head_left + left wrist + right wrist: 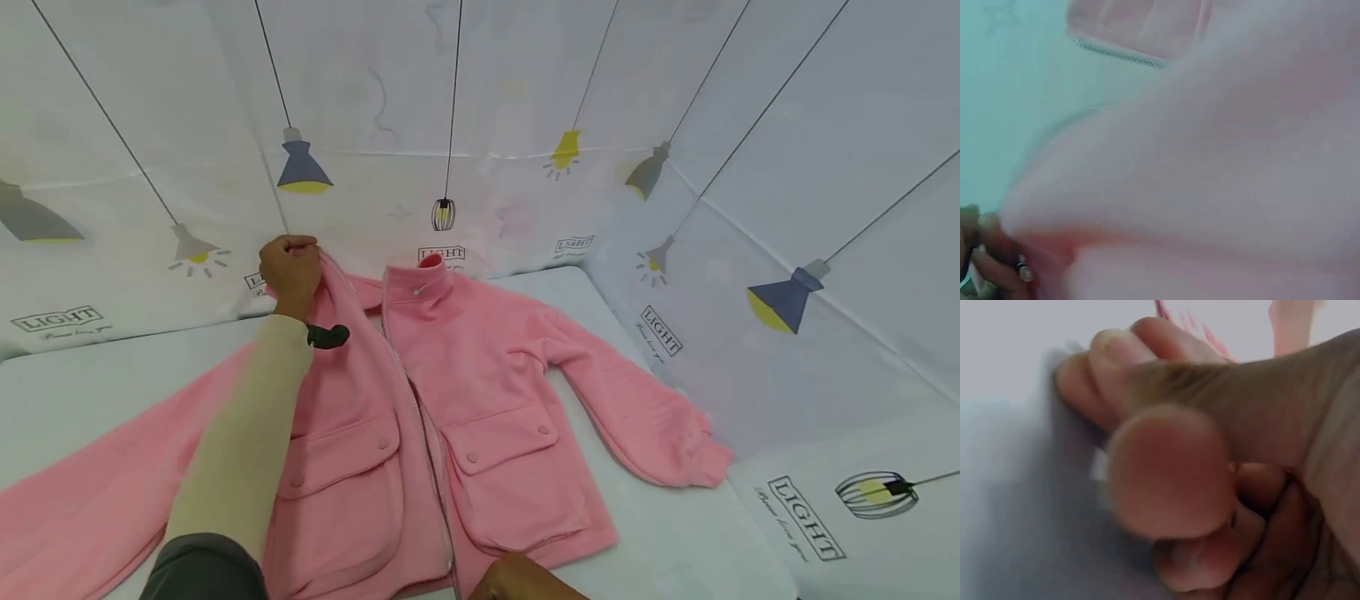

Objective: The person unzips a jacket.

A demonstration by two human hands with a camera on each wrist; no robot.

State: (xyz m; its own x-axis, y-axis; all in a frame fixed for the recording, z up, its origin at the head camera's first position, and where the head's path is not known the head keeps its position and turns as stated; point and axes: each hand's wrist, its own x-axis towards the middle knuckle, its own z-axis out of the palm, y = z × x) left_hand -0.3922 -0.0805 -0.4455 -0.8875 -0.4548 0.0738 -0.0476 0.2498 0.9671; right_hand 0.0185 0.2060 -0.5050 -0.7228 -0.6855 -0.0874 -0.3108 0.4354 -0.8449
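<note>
A pink zip-front jacket (480,350) lies spread on a white surface, with its front unzipped. My left hand (291,271) pinches the cloth near the top of the left front panel and holds it raised. In the left wrist view, the fingers (1000,269) grip the pink fabric (1210,162), which covers most of the picture. My right hand (525,579) is by the bottom hem, partly cut off by the frame edge. Its fingers (1197,562) are loosely curled in the right wrist view, and no cloth shows between them.
White sheets printed with hanging lamps (303,162) stand behind and to the right of the white surface (675,533). One jacket sleeve (637,400) stretches out to the right. The other sleeve (112,467) runs left under my left arm.
</note>
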